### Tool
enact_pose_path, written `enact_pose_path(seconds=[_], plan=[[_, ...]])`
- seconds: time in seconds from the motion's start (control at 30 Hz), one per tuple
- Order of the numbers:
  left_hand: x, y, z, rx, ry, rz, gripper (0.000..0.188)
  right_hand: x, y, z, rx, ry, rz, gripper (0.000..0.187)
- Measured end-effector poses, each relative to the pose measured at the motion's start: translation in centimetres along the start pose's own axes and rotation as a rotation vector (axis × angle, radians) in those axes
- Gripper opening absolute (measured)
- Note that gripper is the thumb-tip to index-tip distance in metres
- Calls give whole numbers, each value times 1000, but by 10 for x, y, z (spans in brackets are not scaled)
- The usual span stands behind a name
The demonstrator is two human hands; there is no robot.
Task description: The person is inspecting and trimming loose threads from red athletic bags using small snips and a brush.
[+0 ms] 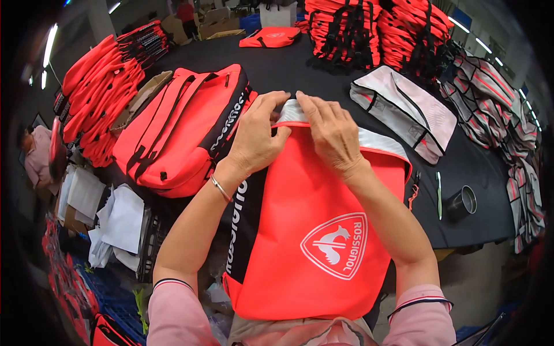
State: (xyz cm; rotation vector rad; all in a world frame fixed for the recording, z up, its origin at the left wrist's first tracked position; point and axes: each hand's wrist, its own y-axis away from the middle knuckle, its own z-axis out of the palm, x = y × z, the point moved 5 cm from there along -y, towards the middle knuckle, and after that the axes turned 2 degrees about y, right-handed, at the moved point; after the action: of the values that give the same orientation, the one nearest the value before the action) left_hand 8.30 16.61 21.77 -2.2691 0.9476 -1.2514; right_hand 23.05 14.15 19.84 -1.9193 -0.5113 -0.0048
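A bright coral-red bag (300, 190) with a black side panel and a white printed emblem lies in front of me, its lower end against my body. White lining (381, 140) shows along its far edge. My left hand (258, 134) pinches that edge at the left corner, thumb on the red cloth. Beside it, my right hand (334, 132) grips the same edge, its fingers bent over the lining and its thumb hidden. Left of my left forearm lies a filled-out red backpack (167, 127) with two straps on top.
Stacked red bags (101, 95) rise at the left, more red stacks (343, 32) at the back. A whitish bag piece (404, 109) lies right, near seam rippers or small snips (414, 190), a green-white stick (439, 196) and a dark metal cup (462, 203). Papers (118, 216) sit left.
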Motion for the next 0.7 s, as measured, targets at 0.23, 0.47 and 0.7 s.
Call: enact_pose_path(seconds=[0.23, 0.47, 0.7], plan=[[75, 37, -31, 56, 508, -22, 37, -19, -31, -124, 305, 77, -319, 37], [127, 95, -35, -483, 329, 293, 31, -54, 1, -209, -504, -531, -381, 22], [150, 201, 36, -1557, 969, -34, 30, -110, 111, -204, -1517, -2120, -91, 22]])
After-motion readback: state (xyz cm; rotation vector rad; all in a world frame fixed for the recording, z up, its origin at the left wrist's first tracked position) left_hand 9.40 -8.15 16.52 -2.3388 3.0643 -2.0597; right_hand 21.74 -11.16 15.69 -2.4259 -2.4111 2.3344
